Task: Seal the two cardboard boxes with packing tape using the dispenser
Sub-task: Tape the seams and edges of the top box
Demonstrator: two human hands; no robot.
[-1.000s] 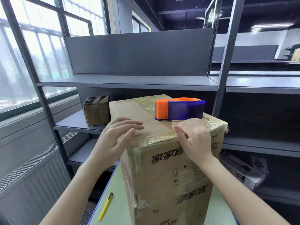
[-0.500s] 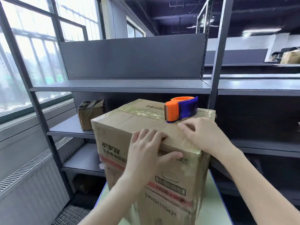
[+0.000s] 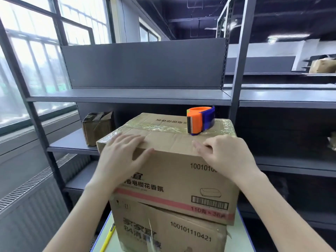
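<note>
Grey metal shelving [image 3: 131,95] fills the background, w/ windows [image 3: 36,51] to the left of it. In front stand two cardboard boxes, one on the other. The upper box [image 3: 174,179] has a pink stripe and a barcode on its front face; it sits a bit turned on the lower box [image 3: 163,231], so their front faces do not line up. The lower box stands on a pale table [image 3: 241,239] w/ a blue edge.

The left hand [image 3: 121,157] lies flat on the front top edge of the upper box: fingers straight and spread on the top, thumb on the front face, holding nothing. The right hand [image 3: 227,157] rests on the same edge near the right corner. Its fingers point left and are blurred, so they seem only slightly bent and pressing on the cardboard, not gripping.

A small brown box [image 3: 97,127] stands on a shelf, left of the stack. A strip of clear tape [image 3: 154,127] runs across the top of the upper box. The orange and blue tape dispenser [image 3: 200,120] stands on that top toward the back right, on the strip, apart from both hands. A thin yellow pen-like object [image 3: 107,239] lies on the table at the lower box's left.
</note>
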